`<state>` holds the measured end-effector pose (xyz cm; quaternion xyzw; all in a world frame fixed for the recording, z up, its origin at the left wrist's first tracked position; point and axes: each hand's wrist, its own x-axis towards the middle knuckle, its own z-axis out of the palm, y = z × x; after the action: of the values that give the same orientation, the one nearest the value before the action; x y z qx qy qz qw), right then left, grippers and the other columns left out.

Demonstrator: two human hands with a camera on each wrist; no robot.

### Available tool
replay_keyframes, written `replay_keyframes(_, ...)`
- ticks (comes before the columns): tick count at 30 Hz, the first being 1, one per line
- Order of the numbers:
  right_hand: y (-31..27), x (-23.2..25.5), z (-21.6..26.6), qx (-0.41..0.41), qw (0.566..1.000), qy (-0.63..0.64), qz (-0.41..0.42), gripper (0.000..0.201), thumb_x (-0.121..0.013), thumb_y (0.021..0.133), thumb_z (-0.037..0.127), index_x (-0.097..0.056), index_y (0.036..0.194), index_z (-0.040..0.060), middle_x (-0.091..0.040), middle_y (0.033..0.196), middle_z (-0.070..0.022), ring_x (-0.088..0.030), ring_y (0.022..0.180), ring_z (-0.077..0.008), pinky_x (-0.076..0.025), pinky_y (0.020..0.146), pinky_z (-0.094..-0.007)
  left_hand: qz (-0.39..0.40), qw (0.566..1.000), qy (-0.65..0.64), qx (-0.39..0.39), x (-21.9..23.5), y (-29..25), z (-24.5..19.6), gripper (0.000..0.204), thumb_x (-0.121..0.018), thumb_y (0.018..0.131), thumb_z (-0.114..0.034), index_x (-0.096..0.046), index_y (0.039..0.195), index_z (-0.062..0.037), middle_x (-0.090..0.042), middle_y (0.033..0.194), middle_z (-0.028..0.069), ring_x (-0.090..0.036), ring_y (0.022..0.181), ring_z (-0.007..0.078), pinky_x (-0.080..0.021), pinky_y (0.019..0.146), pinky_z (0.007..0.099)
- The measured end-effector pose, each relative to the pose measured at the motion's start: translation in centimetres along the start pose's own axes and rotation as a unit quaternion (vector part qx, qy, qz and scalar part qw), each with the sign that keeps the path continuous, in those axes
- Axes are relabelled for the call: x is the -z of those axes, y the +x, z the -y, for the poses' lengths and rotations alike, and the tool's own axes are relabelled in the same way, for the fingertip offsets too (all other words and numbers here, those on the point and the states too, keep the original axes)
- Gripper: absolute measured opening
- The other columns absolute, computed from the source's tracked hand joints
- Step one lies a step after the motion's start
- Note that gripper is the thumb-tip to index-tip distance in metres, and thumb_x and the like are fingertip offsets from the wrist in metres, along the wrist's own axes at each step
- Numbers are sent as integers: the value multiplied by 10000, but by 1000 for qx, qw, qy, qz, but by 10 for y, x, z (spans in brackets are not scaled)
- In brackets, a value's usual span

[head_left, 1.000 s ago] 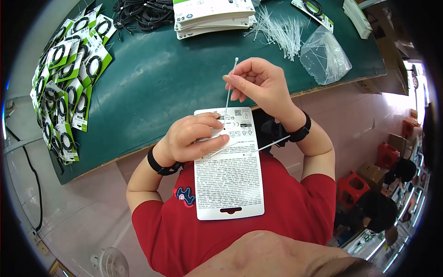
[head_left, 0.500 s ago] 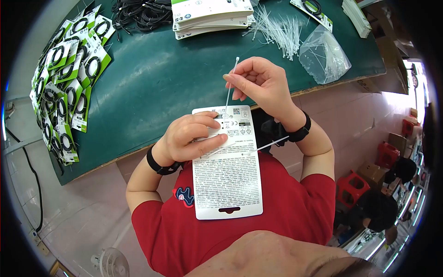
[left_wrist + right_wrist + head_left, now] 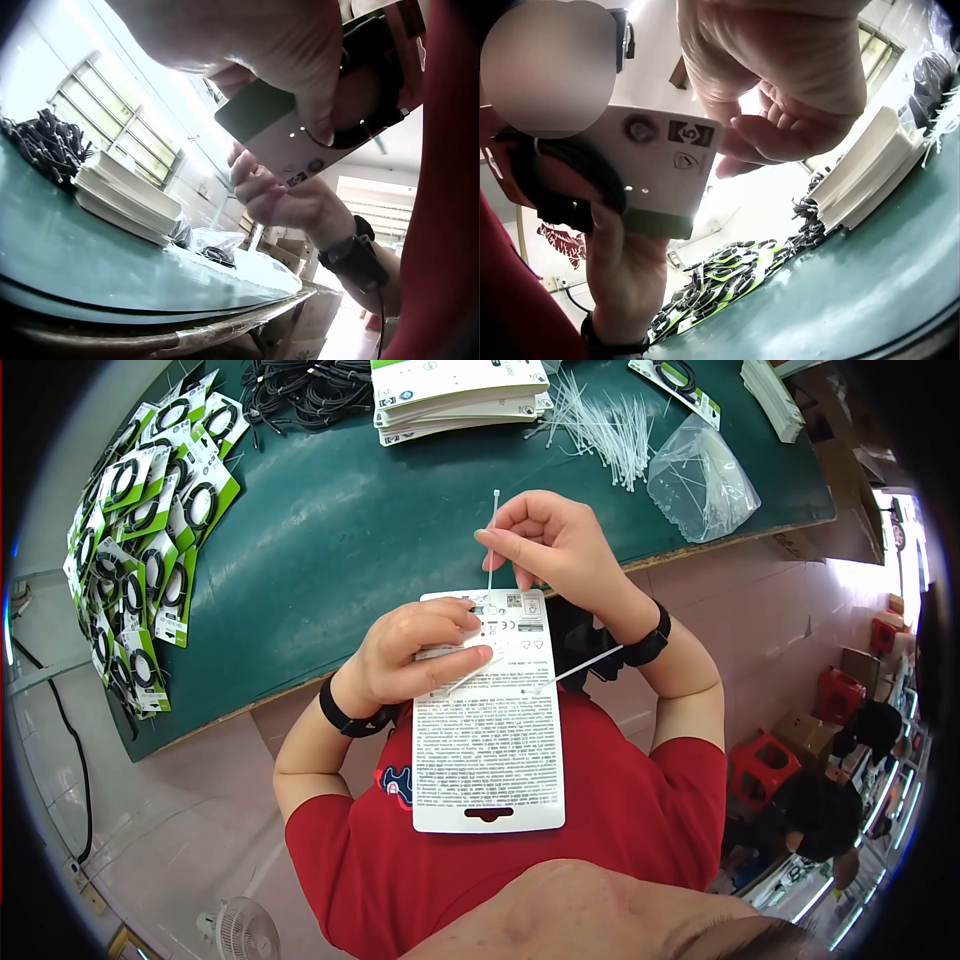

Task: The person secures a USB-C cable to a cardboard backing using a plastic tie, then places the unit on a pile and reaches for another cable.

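A printed white card lies back side up against the person's front, its printed side facing the head camera. The left hand grips its left edge, fingers over the back; the left wrist view shows the thumb on the front by a black cable coil. Between thumb and fingers the right hand pinches a thin white cable tie, upright at the card's top edge. Another white tie sticks out right of the card. Small holes show in the card in the right wrist view.
Carded cables are heaped at the table's left. Along the far side lie black cables, a stack of cards, loose ties, a clear bag and a carded cable. The table edge runs beyond the forearms.
The right hand has moved slightly left with the tie, which stands more upright. The card's lower end has shifted a little left. The left hand has stayed nearly still on the card.
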<state>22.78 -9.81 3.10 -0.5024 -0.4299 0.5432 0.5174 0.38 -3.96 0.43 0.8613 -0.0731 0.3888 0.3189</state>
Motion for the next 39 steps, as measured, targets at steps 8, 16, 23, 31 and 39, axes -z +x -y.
replay_keyframes(8,15,11,-25,-111,992,53,6,231,-722,905,190,-628,941,-17,-715,787,-82,-502,500,-33,-358,436,-186,-58,991,-59,106,-9,-1,7,387,-786,746,-67,-683,1113,-1,-606,1099,143,-650,1048,323,-533,947,454)
replay_keyframes(16,15,12,-38,-165,974,150,-24,187,-715,911,176,-625,923,13,-700,818,-83,-450,494,-30,-321,445,-189,-163,880,-269,355,-12,-3,6,216,-622,950,-83,-620,1147,6,-623,1179,155,-631,1130,357,-528,972,488)
replay_keyframes(23,10,10,-53,-180,939,294,-1,159,-675,938,174,-607,955,30,-696,903,-89,-492,570,-46,-367,489,-203,-290,712,-460,444,-2,5,11,211,-563,1004,-102,-604,1197,-27,-646,1205,94,-631,1145,269,-568,891,504)
replay_keyframes(31,2,4,-54,-162,912,374,39,131,-665,943,141,-619,995,29,-700,902,-89,-536,612,-66,-414,524,-209,-310,623,-528,487,10,7,20,296,-520,1034,-208,-531,1294,-66,-626,1263,100,-625,1161,277,-566,889,528)
replay_keyframes(39,0,4,-56,-62,996,58,-6,96,-723,887,61,-730,978,32,-685,922,-54,-621,742,-97,-502,644,-228,-291,563,-577,516,14,8,19,323,-493,1039,-251,-520,1307,-73,-603,1302,121,-594,1205,293,-521,941,563)
